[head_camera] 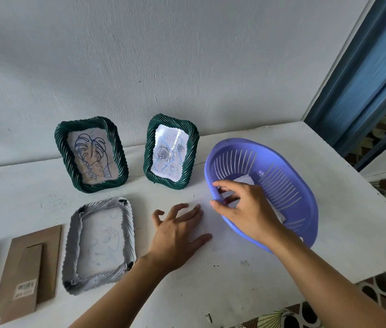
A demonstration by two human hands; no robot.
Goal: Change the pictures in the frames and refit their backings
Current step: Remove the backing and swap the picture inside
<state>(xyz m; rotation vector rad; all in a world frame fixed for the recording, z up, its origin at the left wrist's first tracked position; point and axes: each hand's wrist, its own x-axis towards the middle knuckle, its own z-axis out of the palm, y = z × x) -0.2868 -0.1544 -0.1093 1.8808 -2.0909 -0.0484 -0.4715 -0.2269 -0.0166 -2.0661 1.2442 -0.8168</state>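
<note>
Your left hand (177, 235) rests with fingers spread on the white table (329, 233), toward its front edge. Your right hand (241, 209) reaches over the near rim of the purple basket (301, 185) by the right edge, fingers at the white papers (242, 180); whether they grip is unclear. The leaf frame (91, 156) and rose frame (170, 152) stand at the back edge. A grey frame (74, 252) lies face down front left, with the cardboard backing (28, 268) beside it.

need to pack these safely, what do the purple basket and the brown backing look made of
The purple basket: likely moulded plastic, smooth, slightly glossy, with slotted walls. The brown backing: looks like matte cardboard or fibreboard, flat, with a barcode sticker.
</note>
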